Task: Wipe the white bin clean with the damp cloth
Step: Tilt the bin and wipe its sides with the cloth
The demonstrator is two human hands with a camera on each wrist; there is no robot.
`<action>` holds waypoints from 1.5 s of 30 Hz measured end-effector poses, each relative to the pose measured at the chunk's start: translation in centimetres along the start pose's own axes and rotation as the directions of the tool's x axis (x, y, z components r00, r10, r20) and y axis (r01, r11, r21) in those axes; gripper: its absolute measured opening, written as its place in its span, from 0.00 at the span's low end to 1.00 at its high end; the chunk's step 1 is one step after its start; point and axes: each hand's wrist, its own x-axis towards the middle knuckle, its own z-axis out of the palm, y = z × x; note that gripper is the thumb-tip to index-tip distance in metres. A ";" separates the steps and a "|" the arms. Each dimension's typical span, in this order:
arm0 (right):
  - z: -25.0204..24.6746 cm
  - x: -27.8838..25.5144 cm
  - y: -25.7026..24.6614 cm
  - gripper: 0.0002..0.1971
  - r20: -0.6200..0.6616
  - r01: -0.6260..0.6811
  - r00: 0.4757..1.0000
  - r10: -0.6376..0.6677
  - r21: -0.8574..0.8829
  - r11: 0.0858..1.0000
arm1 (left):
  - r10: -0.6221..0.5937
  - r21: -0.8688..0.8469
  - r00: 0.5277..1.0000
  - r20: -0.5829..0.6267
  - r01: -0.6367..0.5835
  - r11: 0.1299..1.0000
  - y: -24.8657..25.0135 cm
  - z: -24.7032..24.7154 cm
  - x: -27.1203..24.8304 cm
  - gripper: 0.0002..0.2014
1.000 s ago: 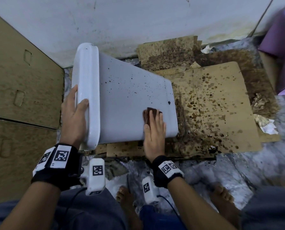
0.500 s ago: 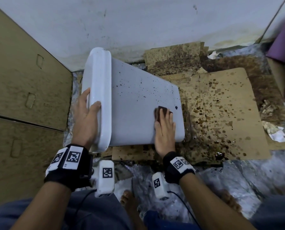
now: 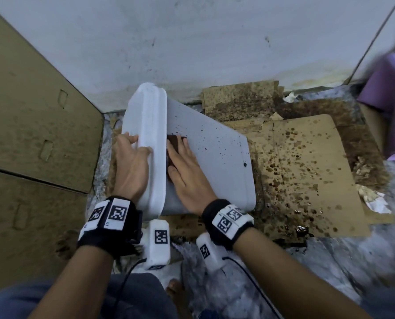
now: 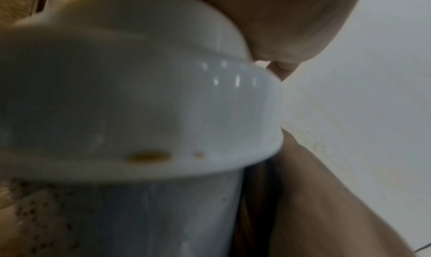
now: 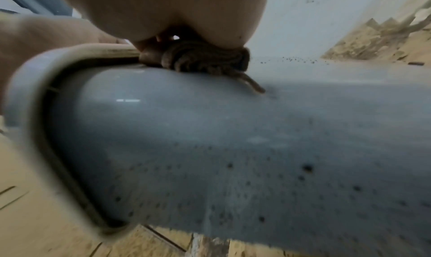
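Note:
The white bin [image 3: 215, 162] lies on its side on stained cardboard, its rim to the left and its upper wall speckled with dark spots. My left hand [image 3: 132, 166] holds the thick rim [image 4: 140, 113], fingers laid over its edge. My right hand [image 3: 187, 171] presses a dark brown cloth [image 3: 174, 140] flat against the bin wall right beside the rim, fingers straight. In the right wrist view the bunched cloth [image 5: 205, 60] sits under my palm on the bin's grey-white wall [image 5: 233, 141]. Most of the cloth is hidden beneath the hand.
Wet, brown-stained cardboard [image 3: 307, 176] covers the floor right of the bin. Flat cardboard panels [image 3: 31, 125] lean at the left. A pale wall [image 3: 192, 42] stands behind. A purple object [image 3: 392, 93] is at the right edge. Crumpled paper [image 3: 371, 199] lies nearby.
My right hand slid the cloth from the bin's base end leftward up to the rim. The left hand kept its hold on the rim.

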 end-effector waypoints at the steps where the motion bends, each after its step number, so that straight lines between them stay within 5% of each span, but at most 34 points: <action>1: -0.3 0.9 0.5 0.28 0.002 -0.001 1.000 0.002 -0.044 0.999 | 0.002 -0.014 1.000 0.023 -0.001 1.000 0.0 0.0 -0.1 0.13; 10: -0.9 2.9 2.3 0.28 -0.071 -0.123 0.990 0.118 -0.078 0.989 | 0.036 0.179 0.999 0.022 -0.039 0.983 0.4 0.0 0.1 0.28; 18: -0.3 2.0 1.9 0.28 -0.076 0.004 0.997 -0.013 -0.120 0.993 | 0.041 0.242 0.999 -0.009 -0.038 0.970 0.8 0.5 0.2 0.28; 24: -2.7 0.0 10.0 0.27 -0.151 -0.368 0.925 0.348 -0.126 0.921 | 0.073 0.194 0.997 -0.007 -0.070 0.979 0.6 0.8 0.1 0.29; 27: -3.4 -0.2 10.8 0.26 -0.150 -0.428 0.897 0.415 -0.069 0.901 | 0.097 0.186 0.995 -0.015 -0.093 0.978 0.8 1.0 0.0 0.29; 33: -1.2 0.8 3.5 0.28 -0.082 -0.128 0.989 0.120 -0.098 0.987 | 0.099 0.224 0.995 -0.028 -0.090 0.970 0.6 1.0 0.0 0.28; 37: -0.6 1.2 3.0 0.27 -0.065 -0.006 0.998 -0.004 -0.143 0.990 | 0.096 0.225 0.995 -0.029 -0.087 0.970 0.4 0.8 0.0 0.28; 45: -3.3 -0.6 12.7 0.30 -0.153 -0.354 0.931 0.330 -0.171 0.919 | 0.102 0.180 0.994 -0.033 -0.095 0.979 -0.1 0.3 0.3 0.28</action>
